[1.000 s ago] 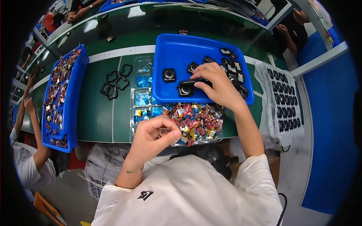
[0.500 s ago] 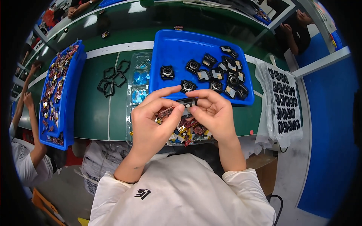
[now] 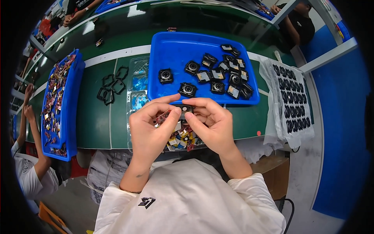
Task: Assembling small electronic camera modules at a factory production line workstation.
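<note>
Close together in front of my body, my left hand [image 3: 150,126] and my right hand [image 3: 213,124] both grip a small black watch case [image 3: 187,109]. Thumbs press on its near side while the index fingers run along its far edge. A small red circuit board [image 3: 162,117] is also tucked in my left hand. Fingers cover much of the case. Beneath the hands lies a pile of small red circuit boards with yellow and white parts [image 3: 182,142]. Beyond them stands a blue tray [image 3: 187,43] with several black watch cases [image 3: 188,89], some face up showing round sensors.
Black frames [image 3: 113,86] lie left on the green table [image 3: 93,117], beside a clear plastic tray with blue pieces [image 3: 139,84]. Farther left, a blue bin [image 3: 74,117] holds red boards. At right, a wrapped tray [image 3: 307,134] carries rows of black parts. Other people work around.
The view has shifted slightly, so the table things appear displaced. Both hands still hold the watch case, now tipped flatter between the thumbs. The red board stays in my left hand.
</note>
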The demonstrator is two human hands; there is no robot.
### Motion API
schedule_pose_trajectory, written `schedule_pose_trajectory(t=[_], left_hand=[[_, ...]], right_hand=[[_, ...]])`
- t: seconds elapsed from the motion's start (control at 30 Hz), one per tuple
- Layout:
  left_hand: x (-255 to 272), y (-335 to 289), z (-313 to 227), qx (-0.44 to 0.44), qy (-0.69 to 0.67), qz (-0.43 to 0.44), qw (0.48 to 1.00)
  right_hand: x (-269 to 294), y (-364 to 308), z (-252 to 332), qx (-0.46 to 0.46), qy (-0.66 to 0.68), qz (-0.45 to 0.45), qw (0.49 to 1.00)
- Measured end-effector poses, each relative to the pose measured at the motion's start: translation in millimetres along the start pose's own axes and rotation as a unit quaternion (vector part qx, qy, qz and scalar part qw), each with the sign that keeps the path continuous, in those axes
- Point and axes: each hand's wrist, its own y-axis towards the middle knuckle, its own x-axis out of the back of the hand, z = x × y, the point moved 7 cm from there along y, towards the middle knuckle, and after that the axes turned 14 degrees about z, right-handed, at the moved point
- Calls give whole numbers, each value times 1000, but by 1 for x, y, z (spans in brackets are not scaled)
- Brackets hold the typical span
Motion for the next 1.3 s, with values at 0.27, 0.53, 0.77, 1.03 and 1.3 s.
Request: schedule_pose_trajectory(t=[0.27, 0.53, 0.77, 1.03, 1.3], left_hand=[[-11, -3, -2, -5, -2, 0, 1000], [-2, -9, -11, -31, 11, -28, 999], [-8, -15, -4, -20, 5, 28, 999], [-10, -15, 24, 89, -196, 34, 976], [-3, -13, 25, 58, -146, 5, 987]], right_hand=[[9, -8, 6, 71, -66, -96, 991], [16, -5, 5, 51, 32, -106, 993], [18, -5, 2, 58, 30, -107, 992], [11, -8, 6, 81, -68, -98, 990], [10, -4, 3, 34, 41, -2, 999]])
